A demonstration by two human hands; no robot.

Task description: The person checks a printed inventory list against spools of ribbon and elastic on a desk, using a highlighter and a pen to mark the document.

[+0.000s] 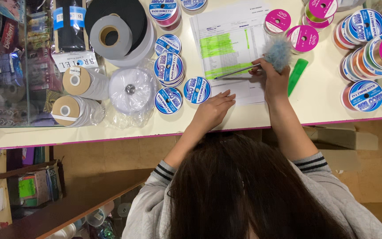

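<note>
Dark long hair (248,190) fills the foreground above grey sleeves. On the cream bench (288,113), the left hand (213,108) lies flat and open on the printed white sheet with green-highlighted rows (228,44). The right hand (274,77) has its grip closed on a slim pen topped with a pale blue fluffy pompom (278,52), tip on the sheet. Round blue-labelled ribbon spools (197,90) sit just left; magenta-labelled spools (303,38) and a green marker (297,75) lie right.

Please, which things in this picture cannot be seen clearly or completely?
- Head view: the text on the sheet is too small to read.
- The pen top is hidden by its blue fluff and the right hand.
- The palm of the left hand faces down, so what lies under it is hidden.
- Ribbon spools at the right are cut off by the edge.
</note>
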